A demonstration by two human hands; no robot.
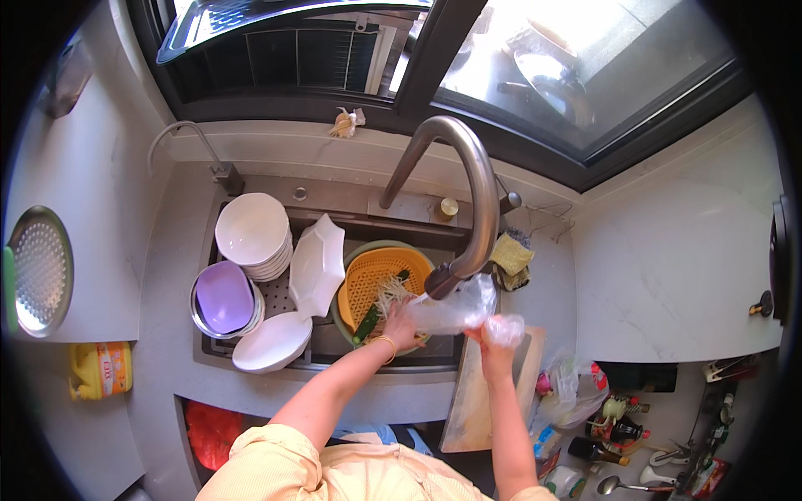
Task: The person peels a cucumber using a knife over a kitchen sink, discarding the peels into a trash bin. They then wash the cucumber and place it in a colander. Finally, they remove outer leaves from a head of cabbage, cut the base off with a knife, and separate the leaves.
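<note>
My right hand [495,351] grips a crumpled clear plastic bag [454,310], whose wide part stretches left below the faucet head. A bunched end of the bag sticks out above the fist. My left hand [401,327], with a thin bangle at the wrist, is over a yellow perforated basket [360,275]. Its fingers are at thin white strands [391,291], perhaps sprouts or enoki mushrooms, and close to the bag; what they grip is partly hidden. A dark green cucumber [367,325] lies in the basket, which sits inside a green basin [337,313] in the sink.
The arched metal faucet [482,188] hangs over the basket. White bowls [252,228], a purple dish [224,297] and a white angular plate [317,266] fill the sink's left side. A wooden cutting board [467,401] overlaps the front right edge. Sponges [512,253] lie right of the sink.
</note>
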